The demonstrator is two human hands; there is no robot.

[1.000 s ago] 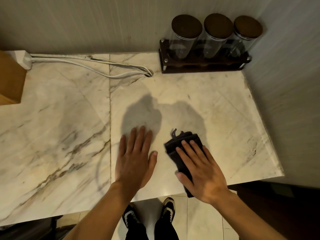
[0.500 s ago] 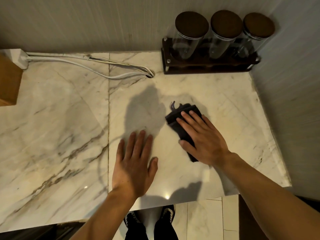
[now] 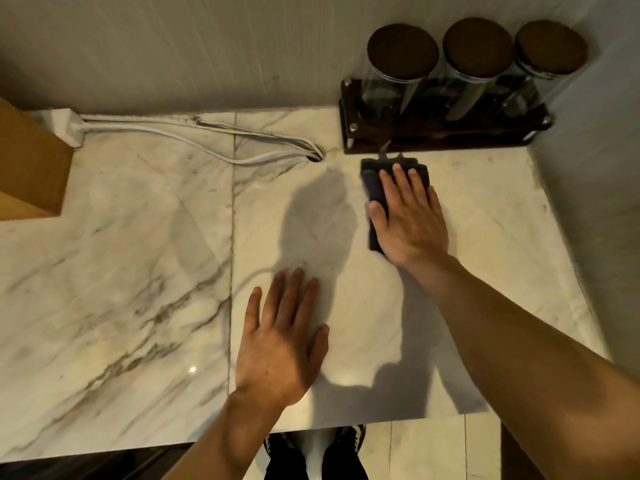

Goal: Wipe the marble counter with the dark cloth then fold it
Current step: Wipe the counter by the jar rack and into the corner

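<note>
The dark cloth, folded into a small pad, lies on the white veined marble counter close to the back edge. My right hand presses flat on top of it, fingers spread, and hides most of it. The cloth's far end nearly touches the jar rack. My left hand rests palm down on the bare marble nearer the front edge, fingers apart, holding nothing.
A dark wooden rack with three lidded glass jars stands against the back wall. White cables run from a power strip into a counter hole. A wooden box sits at the left. A wall bounds the right side.
My right hand has pushed the cloth away from the front edge toward the back, up to the jar rack. My left hand has stayed flat in about the same place.
</note>
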